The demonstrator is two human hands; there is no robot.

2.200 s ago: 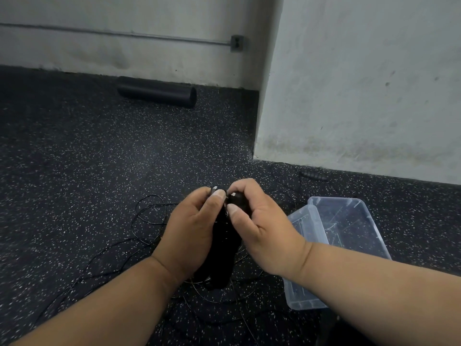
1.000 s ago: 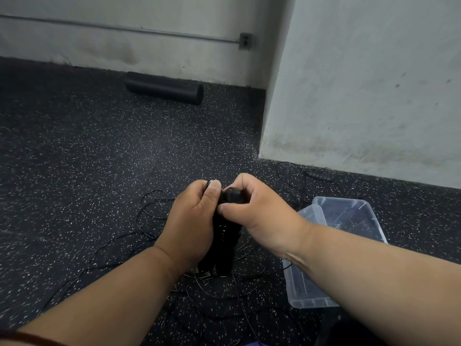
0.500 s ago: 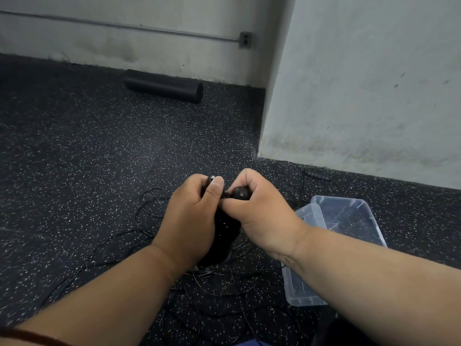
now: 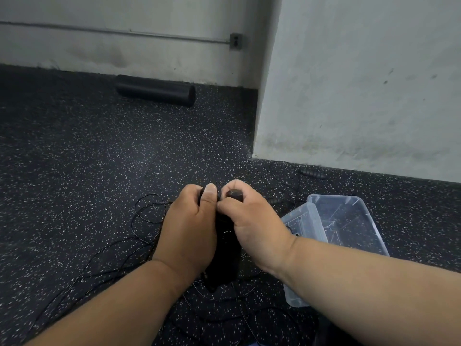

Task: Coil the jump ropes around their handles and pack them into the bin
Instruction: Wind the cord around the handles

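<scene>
Black speckled rubber floor (image 4: 74, 158); grey wall corner (image 4: 264, 96) juts out; conduit (image 4: 112, 32), outlet box (image 4: 235, 41) and black foam roller (image 4: 156, 89) left of corner.

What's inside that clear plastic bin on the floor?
The clear bin looks to hold no jump rope yet; only reflections and speckled floor show through it. Its near end is hidden behind the right forearm, so that part cannot be checked.

Black jump-rope handles (image 4: 225, 255) upright, thin black cord (image 4: 147, 211) strewn on floor beside clear bin (image 4: 349, 221).
</scene>
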